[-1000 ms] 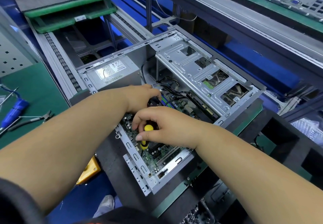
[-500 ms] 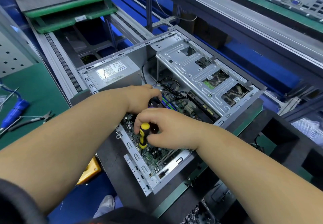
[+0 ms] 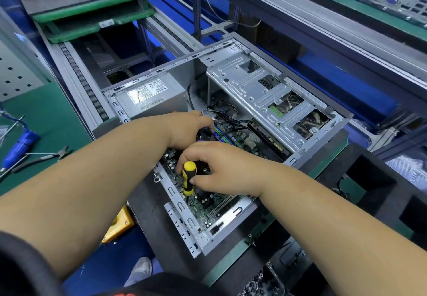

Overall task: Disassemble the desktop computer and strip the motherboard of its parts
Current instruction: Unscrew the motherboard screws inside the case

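The open computer case (image 3: 203, 240) lies on its side on a dark foam pad and serves as the reference for all positions below.

Just outside the near left corner of the case, a yellow object (image 3: 120, 225) shows partly under the left forearm.

Inside the case, along its near side, the green motherboard (image 3: 209, 203) is seated, with its expansion slots exposed toward the near right edge.

Over the middle of the motherboard, the right hand (image 3: 221, 171) grips a yellow-and-black screwdriver (image 3: 188, 178). The fingers and thumb are curled round the handle. The tool stands nearly upright, tip down toward the board; the tip itself is hidden.

Directly behind the right hand, the left hand (image 3: 189, 129) reaches into the case with fingers curled down over a dark component. What the fingers enclose is hidden, so the grip cannot be determined.

At the far left corner of the case sits the grey power supply (image 3: 150, 97), label facing up. At the far right, the metal drive cage (image 3: 265, 92) spans the case, with black cables running beneath it toward the board.

Well left of the case, on the green bench mat (image 3: 46, 120), lie black pliers (image 3: 46, 156) and a blue-handled tool (image 3: 19, 145).

Beyond the case, stacked green-edged trays (image 3: 92, 11) rest on the conveyor.
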